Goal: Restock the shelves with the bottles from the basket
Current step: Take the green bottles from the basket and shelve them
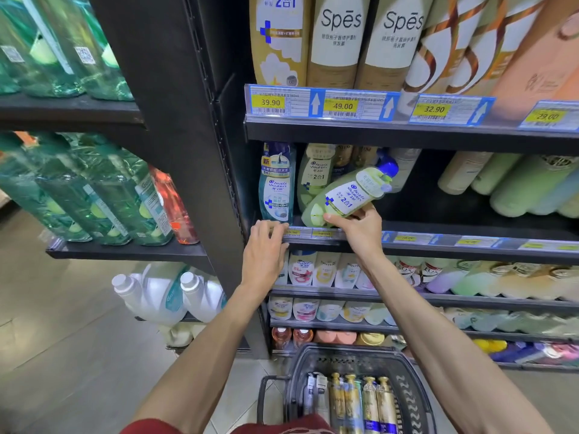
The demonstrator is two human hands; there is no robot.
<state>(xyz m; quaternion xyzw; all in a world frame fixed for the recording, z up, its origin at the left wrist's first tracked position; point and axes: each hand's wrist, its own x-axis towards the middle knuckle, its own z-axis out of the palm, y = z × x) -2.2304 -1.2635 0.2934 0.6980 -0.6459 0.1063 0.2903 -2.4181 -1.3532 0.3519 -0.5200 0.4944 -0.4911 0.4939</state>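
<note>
My right hand (360, 228) grips the base of a light green shampoo bottle (346, 195) with a blue cap, tilted to the right over the front of the middle shelf (470, 228). Behind it stand a similar green bottle (315, 175) and a blue and white bottle (277, 183). Relaxed fingers of my left hand (266, 245) rest on the shelf's price rail below the blue bottle. The dark basket (410, 399) sits on the floor below, holding several gold-capped bottles (363, 405) and a couple of grey ones.
A black upright post (188, 136) divides this rack from green bottles at left. To the right of the tilted bottle the middle shelf is dark, then pale green bottles (513, 183) lie there. Shelves above and below are packed with bottles. White jugs (163, 292) stand low left.
</note>
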